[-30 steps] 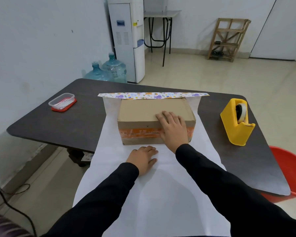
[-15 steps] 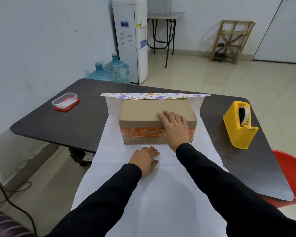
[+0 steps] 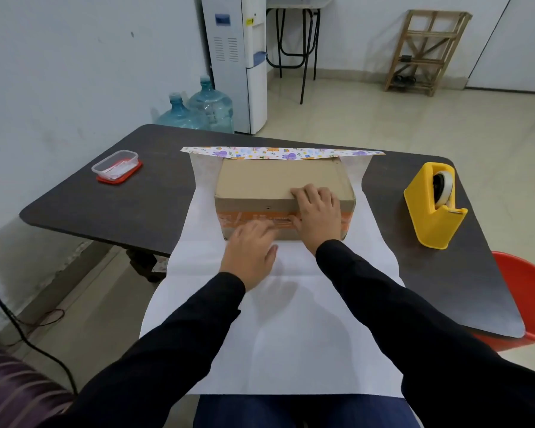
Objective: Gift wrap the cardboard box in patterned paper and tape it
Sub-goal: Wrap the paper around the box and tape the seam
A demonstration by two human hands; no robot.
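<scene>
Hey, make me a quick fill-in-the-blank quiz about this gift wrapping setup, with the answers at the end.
1. The tape dispenser to the right of the cardboard box is ____ in colour.
2. The wrapping paper lies with its patterned side facing ____.
3. The plastic container sits to the box's ____.
Answers: yellow; down; left.

On the table (image 3: 136, 205), paper (image 3: 291, 335) with the cardboard box (image 3: 275, 180) atop; right, tape dispenser (image 3: 430, 211); left, container (image 3: 116, 166); behind, water bottles (image 3: 210, 109).

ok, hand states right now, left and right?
Left hand: open, holding nothing, fingertips by the cardboard box front.
Right hand: open, pressing flat on the cardboard box near top edge.
</scene>
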